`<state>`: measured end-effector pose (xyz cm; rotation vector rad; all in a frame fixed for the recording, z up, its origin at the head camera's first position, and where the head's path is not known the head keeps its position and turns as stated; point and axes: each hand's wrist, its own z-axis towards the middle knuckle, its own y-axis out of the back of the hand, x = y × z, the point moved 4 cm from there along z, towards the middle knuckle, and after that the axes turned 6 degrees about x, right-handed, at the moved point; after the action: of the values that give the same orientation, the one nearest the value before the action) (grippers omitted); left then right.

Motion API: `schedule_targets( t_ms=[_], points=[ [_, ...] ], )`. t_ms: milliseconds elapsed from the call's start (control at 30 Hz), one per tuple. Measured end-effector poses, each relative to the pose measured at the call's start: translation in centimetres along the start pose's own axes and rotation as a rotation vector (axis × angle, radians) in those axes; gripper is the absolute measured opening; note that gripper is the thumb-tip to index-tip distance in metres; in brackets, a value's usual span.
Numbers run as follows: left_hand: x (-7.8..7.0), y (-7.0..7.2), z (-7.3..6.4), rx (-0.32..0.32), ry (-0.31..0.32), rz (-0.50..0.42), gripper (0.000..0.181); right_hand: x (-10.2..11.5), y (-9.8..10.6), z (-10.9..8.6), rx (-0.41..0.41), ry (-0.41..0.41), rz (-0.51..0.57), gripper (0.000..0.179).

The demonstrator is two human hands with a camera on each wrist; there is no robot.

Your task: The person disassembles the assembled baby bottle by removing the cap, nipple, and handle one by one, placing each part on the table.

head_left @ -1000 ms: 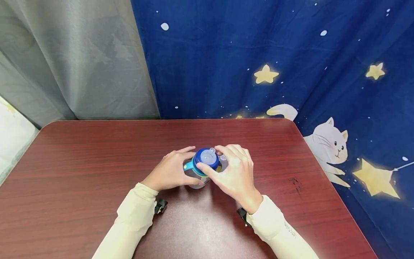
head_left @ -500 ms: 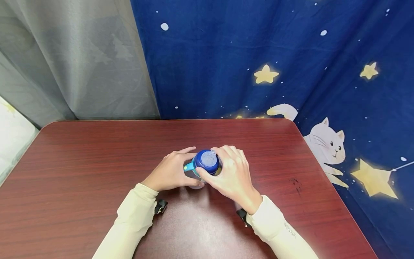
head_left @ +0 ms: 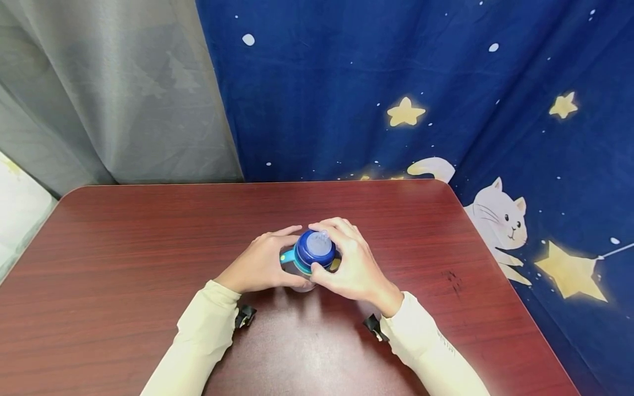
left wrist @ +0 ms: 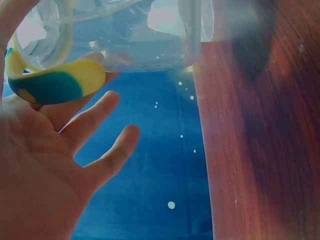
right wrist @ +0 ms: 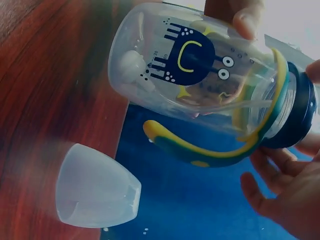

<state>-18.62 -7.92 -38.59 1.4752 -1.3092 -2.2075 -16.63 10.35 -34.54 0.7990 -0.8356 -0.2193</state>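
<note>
The left hand (head_left: pixel 262 261) has the clear baby bottle (right wrist: pixel 165 65) by its body, thumb on one side and fingers on the other, a couple of those fingers fanned well out past the plastic! Up top, the right hand (head_left: pixel 354 264) is curved round the dark blue collar (right wrist: pixel 300 112), thumb and fingertips gripping it from opposite sides. The bottle is upright or close to it, well in from the far edge of the reddish-brown surface (head_left: pixel 148 236), a touch nearer the right edge than the left. A translucent teat (head_left: pixel 318 243) pokes up through the collar, and what a cheery print on the body: a dark blue monster (right wrist: pixel 195 57), two round eyes, one yellow smile. Teal-and-yellow handles (right wrist: pixel 200 156) curve out below the collar, one lying by the left palm. And there, near the bottle, a frosted cap (right wrist: pixel 97 187) stands wide end down on the surface. Beyond the far edge hangs a starry blue curtain (head_left: pixel 317 93).
</note>
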Motion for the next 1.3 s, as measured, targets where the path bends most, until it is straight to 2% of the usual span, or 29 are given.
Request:
schedule_targets(
  t_ms=[233, 533, 667, 833, 900, 1067, 1300],
  points=[
    [-0.2, 0.0, 0.0, 0.0, -0.056, -0.031, 0.068, -0.5, 0.0, 0.2, 0.053, 0.106, 0.16, 0.06],
    [0.0, 0.0, 0.1, 0.008, -0.05, -0.035, 0.069, -0.6, 0.0, 0.3, 0.078, 0.114, 0.148, 0.061],
    [0.1, 0.1, 0.0, -0.01, -0.029, -0.01, 0.07, -0.4, 0.1, 0.3, 0.035, 0.052, 0.047, 0.065],
    [0.3, 0.3, -0.2, -0.036, 0.018, 0.037, 0.074, 0.2, 0.1, 0.2, -0.13, -0.063, -0.246, 0.066],
    [0.2, 0.3, -0.2, -0.043, 0.028, 0.053, 0.075, 0.4, 0.0, 0.1, -0.168, -0.092, -0.327, 0.064],
    [0.1, 0.2, -0.1, -0.054, 0.026, 0.075, 0.074, 0.4, -0.2, 0.0, -0.185, -0.12, -0.367, 0.06],
    [0.2, 0.1, -0.2, -0.055, 0.016, 0.076, 0.073, 0.0, -0.1, -0.1, -0.164, -0.152, -0.338, 0.058]
  ],
)
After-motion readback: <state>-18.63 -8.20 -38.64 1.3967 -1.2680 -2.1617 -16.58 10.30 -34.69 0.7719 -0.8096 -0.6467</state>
